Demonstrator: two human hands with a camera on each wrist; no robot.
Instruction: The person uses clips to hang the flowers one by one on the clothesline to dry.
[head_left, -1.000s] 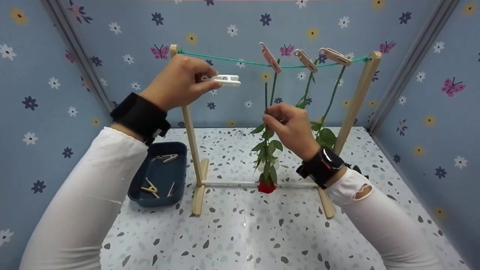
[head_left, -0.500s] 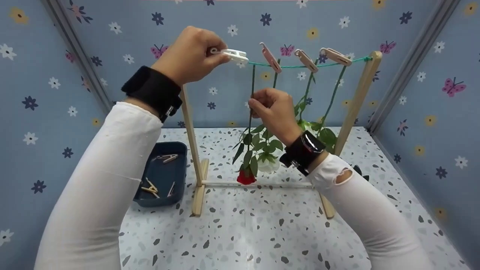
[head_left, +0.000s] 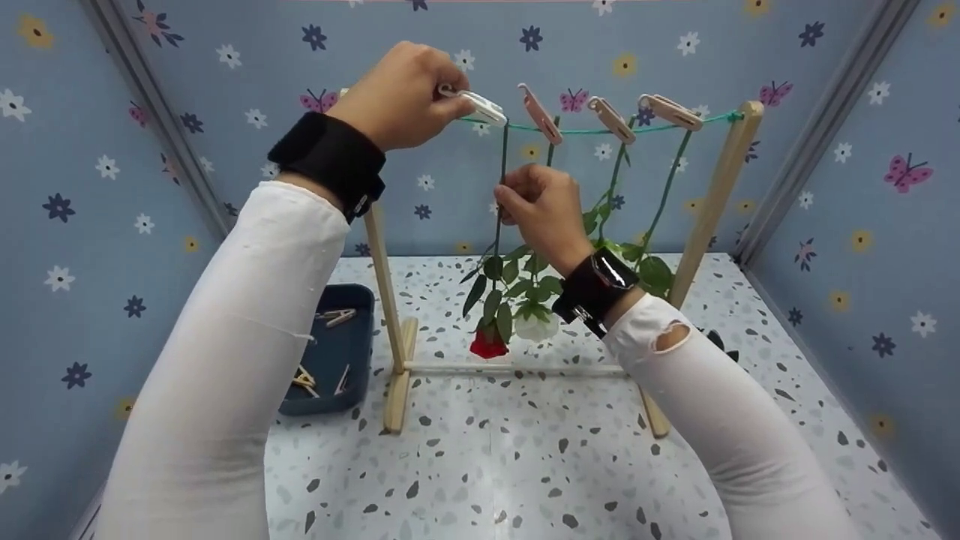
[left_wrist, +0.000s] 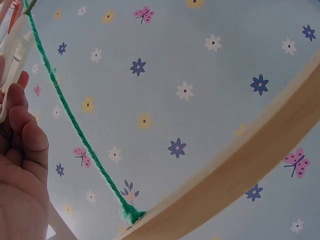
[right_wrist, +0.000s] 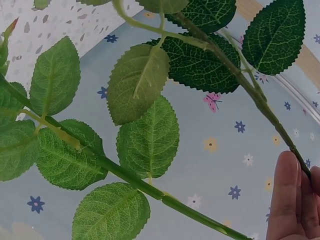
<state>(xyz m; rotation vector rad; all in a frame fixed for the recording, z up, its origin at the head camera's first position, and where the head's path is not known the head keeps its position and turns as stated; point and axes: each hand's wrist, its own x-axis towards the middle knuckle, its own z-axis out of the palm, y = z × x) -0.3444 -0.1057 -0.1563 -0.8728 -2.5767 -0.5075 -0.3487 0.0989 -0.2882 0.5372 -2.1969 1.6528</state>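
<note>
My left hand (head_left: pixel 409 97) pinches a white clothespin (head_left: pixel 484 107) at the green cord (head_left: pixel 570 133). The clothespin's front end is right at the top of a rose stem. Lower down, my right hand (head_left: pixel 546 210) pinches that stem, and the red rose (head_left: pixel 489 343) hangs head down from it. In the left wrist view the clothespin (left_wrist: pixel 15 55) lies along the cord (left_wrist: pixel 75 120), with curled fingers below it. The right wrist view shows the held stem (right_wrist: pixel 265 107) between thumb and fingers, close to a second leafy stem (right_wrist: pixel 130 177).
Three pinkish clothespins (head_left: pixel 541 116) hold more stems on the cord, one with a white rose (head_left: pixel 535 322). Wooden posts (head_left: pixel 716 202) carry the cord at both ends. A dark blue bin (head_left: pixel 352 401) with several clothespins stands at left, partly behind my left sleeve.
Both hands have risen to the cord. The clothespin has moved up and right to the stem's tip, and the red rose has moved left and up, uncovering the white rose.
</note>
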